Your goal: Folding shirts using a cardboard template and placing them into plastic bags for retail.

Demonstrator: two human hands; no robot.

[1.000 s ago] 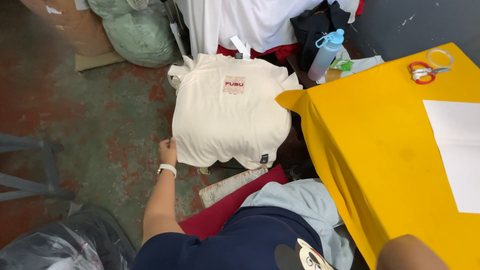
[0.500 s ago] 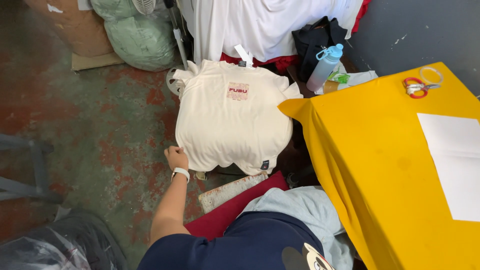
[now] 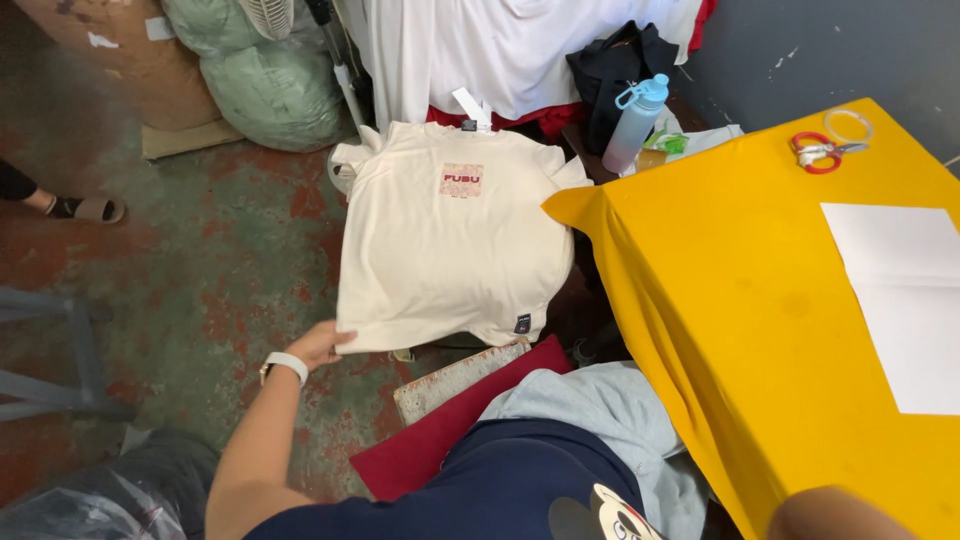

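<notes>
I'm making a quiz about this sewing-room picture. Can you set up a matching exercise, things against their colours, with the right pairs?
Things:
1. T-shirt touched by the left hand
2. Water bottle
3. Scissors
4. Table cover

Colours:
A. red handles
B. yellow
C. cream
D. light blue

Pairs: 1-C, 2-D, 3-A, 4-B

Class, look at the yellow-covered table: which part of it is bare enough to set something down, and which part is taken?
The yellow cloth-covered table is bare across its middle and left, between the white paper sheet and the hanging edge. The far corner holds red-handled scissors and a clear tape ring.
</notes>
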